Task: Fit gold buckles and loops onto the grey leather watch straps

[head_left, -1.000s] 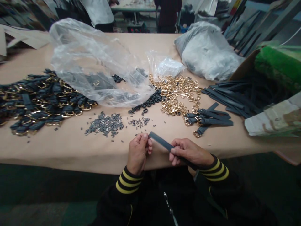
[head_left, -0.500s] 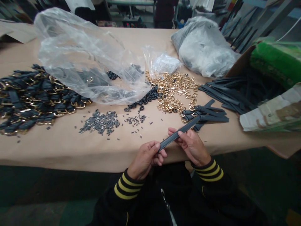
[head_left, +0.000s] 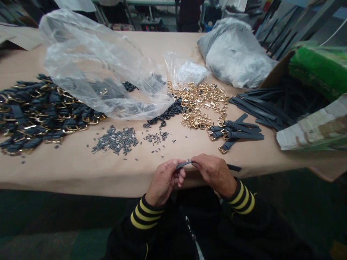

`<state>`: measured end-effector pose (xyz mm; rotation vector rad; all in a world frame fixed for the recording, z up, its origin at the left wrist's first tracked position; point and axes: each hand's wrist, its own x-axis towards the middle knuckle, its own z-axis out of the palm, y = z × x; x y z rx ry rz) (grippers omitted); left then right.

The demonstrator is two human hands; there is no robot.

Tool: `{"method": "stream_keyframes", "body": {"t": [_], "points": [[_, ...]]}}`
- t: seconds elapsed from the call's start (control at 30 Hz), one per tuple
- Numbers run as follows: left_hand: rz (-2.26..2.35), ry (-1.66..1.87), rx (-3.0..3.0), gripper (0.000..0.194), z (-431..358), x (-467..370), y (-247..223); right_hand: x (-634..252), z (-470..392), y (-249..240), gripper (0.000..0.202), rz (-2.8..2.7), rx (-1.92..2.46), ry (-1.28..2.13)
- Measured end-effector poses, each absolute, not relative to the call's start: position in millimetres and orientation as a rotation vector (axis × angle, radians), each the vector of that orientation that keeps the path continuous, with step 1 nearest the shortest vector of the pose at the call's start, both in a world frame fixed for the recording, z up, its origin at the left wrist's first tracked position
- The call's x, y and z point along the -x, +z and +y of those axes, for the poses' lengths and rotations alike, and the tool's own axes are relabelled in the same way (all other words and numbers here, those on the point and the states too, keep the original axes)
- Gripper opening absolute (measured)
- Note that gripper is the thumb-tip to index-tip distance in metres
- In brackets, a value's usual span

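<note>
Between both hands I hold a dark grey strap (head_left: pixel 184 164) over the table's front edge. My left hand (head_left: pixel 166 179) pinches one end of it between thumb and fingers. My right hand (head_left: pixel 215 172) is closed on the strap a little further along, and the tail sticks out beyond that hand on the right. Just behind lie several straps with gold buckles (head_left: pixel 234 133) fitted at their ends. A heap of loose gold buckles (head_left: pixel 202 103) is spread past them, beside a row of small black loops (head_left: pixel 170 112).
Small dark metal pieces (head_left: pixel 116 140) lie scattered left of my hands. Buckled straps (head_left: pixel 46 112) are piled at the left. A clear plastic bag (head_left: pixel 103 68) covers the middle back. At the right are loose straps (head_left: pixel 260 106), a box (head_left: pixel 311 124) and a full grey bag (head_left: pixel 235 54).
My right hand has turned over, knuckles up, and grips the strap closer to my left hand. The strap now lies flatter, slightly bent, its tail swung down to the right.
</note>
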<state>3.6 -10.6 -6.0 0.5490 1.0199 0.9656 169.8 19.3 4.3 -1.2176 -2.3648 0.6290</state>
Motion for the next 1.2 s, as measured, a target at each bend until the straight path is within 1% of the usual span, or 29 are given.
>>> {"method": "stream_keyframes", "body": {"t": [0.1, 0.2, 0.3, 0.5, 0.63, 0.77, 0.83, 0.97, 1.0, 1.07, 1.2], "points": [[1.095, 1.039, -0.613, 0.027, -11.4, -2.8, -6.4, -169.2, 20.9, 3.5, 0.022, -2.188, 1.312, 1.167], [1.157, 0.996, -0.631, 0.031, -10.8, -2.8, -7.4, -170.5, 22.2, 1.7, 0.023, -1.904, 1.258, 1.7], [1.137, 0.971, -0.569, 0.032, -9.5, -3.1, -6.9, -169.8, 23.3, -1.8, 0.021, -1.657, 1.202, 1.941], [1.109, 0.966, -0.547, 0.033, -7.5, -1.7, -3.5, -166.6, 23.8, -7.4, 0.017, -1.421, 1.126, 2.086], [1.154, 0.966, -0.557, 0.034, -7.3, -3.2, -3.2, -164.7, 22.1, -8.6, 0.015, -1.367, 1.059, 2.117], [1.162, 0.911, -0.638, 0.034, -7.8, -8.5, -6.9, -159.7, 18.4, -4.5, 0.015, -1.259, 0.9, 2.134], [1.194, 0.89, -0.734, 0.032, -8.1, -10.8, -8.8, -157.2, 17.4, -2.6, 0.014, -1.226, 0.862, 2.116], [1.526, 1.099, -1.202, 0.011, -11.4, -11.7, -9.6, -155.2, 18.7, -2.3, 0.016, -1.236, 0.936, 2.049], [1.58, 1.149, -1.343, 0.009, -13.0, -11.3, -9.5, -155.1, 19.5, -2.7, 0.017, -1.238, 0.965, 2.03], [1.59, 1.169, -1.546, 0.013, -16.3, -10.1, -9.5, -154.5, 21.0, -3.2, 0.02, -1.235, 1.0, 1.993], [1.567, 1.125, -1.608, 0.014, -18.2, -9.4, -9.9, -151.5, 22.5, -3.8, 0.024, -1.192, 1.007, 2.006]]}}
